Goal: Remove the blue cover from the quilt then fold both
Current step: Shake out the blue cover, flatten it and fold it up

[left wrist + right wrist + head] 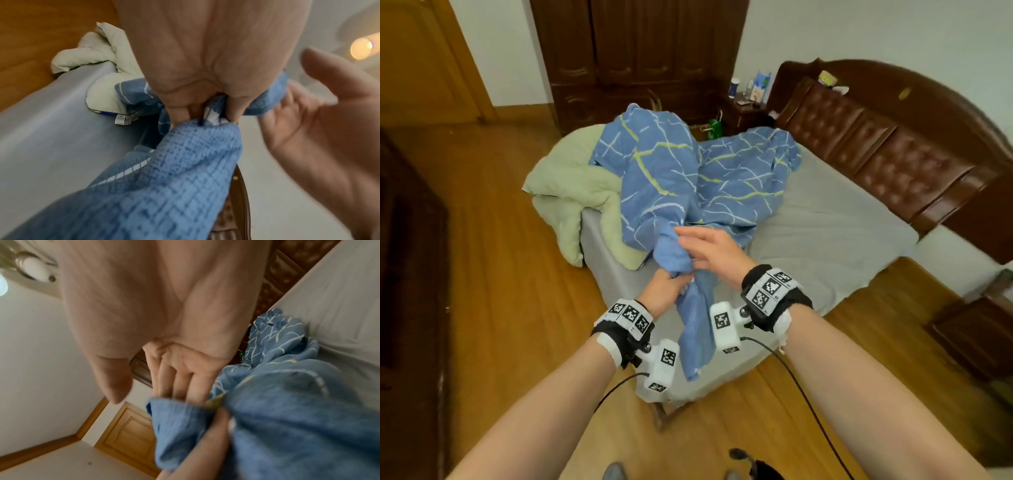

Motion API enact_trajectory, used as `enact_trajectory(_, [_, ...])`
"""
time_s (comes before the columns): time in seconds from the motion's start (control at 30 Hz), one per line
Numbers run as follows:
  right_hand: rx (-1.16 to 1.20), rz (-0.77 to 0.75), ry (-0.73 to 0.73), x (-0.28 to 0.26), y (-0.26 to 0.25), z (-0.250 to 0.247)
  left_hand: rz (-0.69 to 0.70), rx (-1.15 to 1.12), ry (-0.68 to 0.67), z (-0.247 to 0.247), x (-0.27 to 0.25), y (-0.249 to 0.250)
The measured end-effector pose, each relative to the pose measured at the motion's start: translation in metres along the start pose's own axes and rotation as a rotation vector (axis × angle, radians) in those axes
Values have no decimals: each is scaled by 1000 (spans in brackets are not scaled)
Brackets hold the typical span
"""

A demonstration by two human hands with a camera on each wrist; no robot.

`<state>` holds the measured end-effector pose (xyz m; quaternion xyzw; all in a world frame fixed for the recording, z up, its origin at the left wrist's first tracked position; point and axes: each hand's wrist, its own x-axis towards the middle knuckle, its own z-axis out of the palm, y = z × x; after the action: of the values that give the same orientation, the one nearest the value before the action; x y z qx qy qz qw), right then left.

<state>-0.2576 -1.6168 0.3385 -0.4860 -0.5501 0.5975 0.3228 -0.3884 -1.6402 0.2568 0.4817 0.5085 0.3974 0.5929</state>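
The left hand (666,291) clutches a bunched twist of the blue cover (671,192), while the right hand (714,251) hovers beside it, fingers outstretched.

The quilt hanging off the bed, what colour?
Pale green quilt, clearest in the head view.

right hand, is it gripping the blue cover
No, the right hand is open with straight fingers beside the blue cover, while the left hand grips the bunched fabric.

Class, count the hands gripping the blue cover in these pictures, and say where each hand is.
1. The left hand grips the bunched blue cover at the bed's near corner; the right hand hovers open just above, gripping nothing.
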Motion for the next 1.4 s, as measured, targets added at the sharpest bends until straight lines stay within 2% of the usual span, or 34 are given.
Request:
enact_trajectory(0.1, [-66,109,138,-10,30,-59,-75,-131,74,16,0,3])
enact_trajectory(0.17, [-106,279,237,-18,71,-104,-107,-153,121,36,-6,10])
enact_trajectory(0.2, [-70,402,234,-20,95,-120,-109,-144,144,45,-11,13])
enact_trajectory(0.27, [114,604,133,-25,137,-137,-130,-114,209,61,-21,13])
enact_trajectory(0.3, [198,650,60,-26,152,-138,-154,-98,245,65,-26,9])
enact_trajectory(0.4, [277,694,-88,-20,181,-122,-184,-123,287,73,-56,10])
enact_trajectory(0.47, [223,710,-186,-14,196,-108,-194,-147,341,76,-85,24])
enact_trajectory(0.57, [155,675,-289,-4,218,-90,-162,-172,431,64,-117,33])
enact_trajectory(0.67, [304,628,-294,-21,188,-67,-179,-181,497,52,-141,38])
enact_trajectory(0.8, [466,522,-111,-28,162,-49,-172,-172,578,37,-154,28])
enact_trajectory(0.87, [454,367,51,-34,146,-49,-183,-41,716,21,-153,20])
enact_trajectory(0.93, [434,169,93,-49,122,-52,-211,187,799,12,-152,17])
enact_trajectory(0.97, [401,81,58,-60,108,-52,-176,281,760,16,-151,20])
enact_trajectory(1.0, [350,14,12,-71,93,-52,-105,339,657,24,-148,25])
enact_trajectory(1.1, [184,-129,-109,-101,54,-51,68,408,185,68,-131,37])
enact_trajectory(1.13, [140,-170,-117,-109,43,-53,115,487,111,83,-123,39])
enact_trajectory(1.17, [97,-203,-102,-115,36,-57,158,585,120,94,-113,39])
enact_trajectory(1.27, [4,-220,-42,-125,34,-81,206,837,358,111,-99,43])
enact_trajectory(1.33, [92,-102,-9,-125,45,-97,178,958,339,118,-99,49])
enact_trajectory(1.4, [333,121,-9,-117,62,-110,149,1005,295,124,-104,55])
